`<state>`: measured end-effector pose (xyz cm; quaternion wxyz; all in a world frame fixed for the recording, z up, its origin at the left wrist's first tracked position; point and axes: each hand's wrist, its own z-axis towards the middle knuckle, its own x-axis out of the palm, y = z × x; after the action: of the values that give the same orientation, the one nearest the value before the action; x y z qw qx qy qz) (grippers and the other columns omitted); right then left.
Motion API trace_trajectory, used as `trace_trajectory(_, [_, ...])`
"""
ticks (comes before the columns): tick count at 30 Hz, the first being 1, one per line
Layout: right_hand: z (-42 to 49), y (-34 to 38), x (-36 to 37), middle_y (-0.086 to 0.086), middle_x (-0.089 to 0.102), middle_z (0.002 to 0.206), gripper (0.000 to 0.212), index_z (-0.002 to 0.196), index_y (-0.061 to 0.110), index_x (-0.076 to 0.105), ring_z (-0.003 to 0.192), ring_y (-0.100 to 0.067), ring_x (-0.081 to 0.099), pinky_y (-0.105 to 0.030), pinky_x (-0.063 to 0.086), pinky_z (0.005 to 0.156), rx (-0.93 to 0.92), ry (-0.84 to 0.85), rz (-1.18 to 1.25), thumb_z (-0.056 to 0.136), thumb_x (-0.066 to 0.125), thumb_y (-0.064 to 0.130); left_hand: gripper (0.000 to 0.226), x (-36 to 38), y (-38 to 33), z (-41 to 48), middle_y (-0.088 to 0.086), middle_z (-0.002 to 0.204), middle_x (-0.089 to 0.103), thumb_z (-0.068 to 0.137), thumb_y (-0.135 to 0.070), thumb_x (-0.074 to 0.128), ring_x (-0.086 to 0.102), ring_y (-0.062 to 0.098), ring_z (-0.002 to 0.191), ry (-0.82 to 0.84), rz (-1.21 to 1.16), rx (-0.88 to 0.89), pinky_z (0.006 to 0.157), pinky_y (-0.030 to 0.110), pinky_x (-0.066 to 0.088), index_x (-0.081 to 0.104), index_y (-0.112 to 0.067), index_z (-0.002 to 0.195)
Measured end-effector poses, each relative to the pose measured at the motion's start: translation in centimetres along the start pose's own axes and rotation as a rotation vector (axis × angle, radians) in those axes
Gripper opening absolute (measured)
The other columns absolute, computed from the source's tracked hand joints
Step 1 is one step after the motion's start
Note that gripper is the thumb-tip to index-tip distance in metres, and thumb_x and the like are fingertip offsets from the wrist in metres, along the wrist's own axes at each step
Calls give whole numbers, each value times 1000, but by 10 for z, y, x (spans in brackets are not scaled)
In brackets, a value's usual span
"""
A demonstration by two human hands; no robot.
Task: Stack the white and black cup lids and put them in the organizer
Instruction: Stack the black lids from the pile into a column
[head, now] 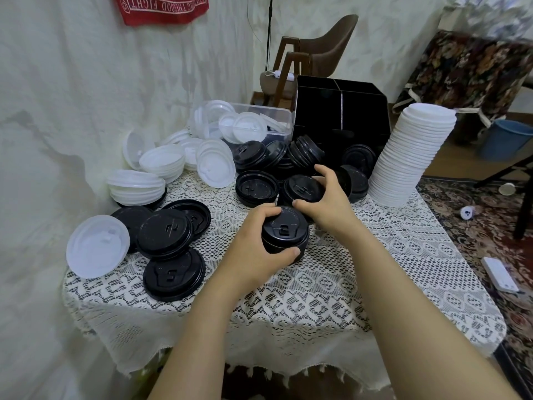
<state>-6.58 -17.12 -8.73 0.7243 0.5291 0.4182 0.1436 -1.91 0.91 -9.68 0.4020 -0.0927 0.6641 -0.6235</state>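
left hand (256,241) gripping upright black lid stack (286,228), right hand (328,197) grasping loose black lid (302,188)

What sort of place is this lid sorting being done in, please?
Probably a room in a home rather than a café: a lace tablecloth, a patterned carpet and a brown upholstered chair with wooden legs.

Soft, even indoor light, sharp centre, wide-angle bending at edges.
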Motion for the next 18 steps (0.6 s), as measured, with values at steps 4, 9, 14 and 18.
trace_trajectory(4, [-5, 5, -8, 4, 48, 137, 80, 145, 22, 35, 123, -11, 49, -30, 41, 106, -79, 11, -36, 78, 77, 13, 65, 0, 1, 0, -23, 138, 36, 77, -23, 78, 42, 0, 121, 1, 8, -1, 85, 0, 32, 42, -33, 131])
trace_trajectory(9, [-20, 15, -21, 5, 50, 136, 72, 141, 21, 47, 124, -10, 51, -34, 42, 108, -171, 53, -84, 77, 77, 12, 64, 1, 0, 1, -18, 132, 32, 77, -20, 78, 36, -4, 116, -12, 47, 23, 83, -9, 24, 44, -26, 131])
trace_trajectory(14, [-46, 19, -26, 10, 50, 137, 69, 138, 25, 51, 126, -6, 50, -32, 41, 109, -215, 126, -29, 75, 78, 14, 74, 0, 0, 0, -22, 123, 43, 74, -20, 81, 45, -7, 109, -39, -6, -11, 80, -2, 34, 37, -37, 131])
trace_trajectory(18, [-56, 18, -20, 10, 50, 139, 70, 137, 25, 53, 128, 0, 46, -22, 35, 111, -230, 232, -57, 74, 78, 8, 101, -2, 1, 0, -27, 125, 42, 69, -29, 85, 46, 0, 115, -42, -45, -45, 90, 14, 34, 21, -39, 146])
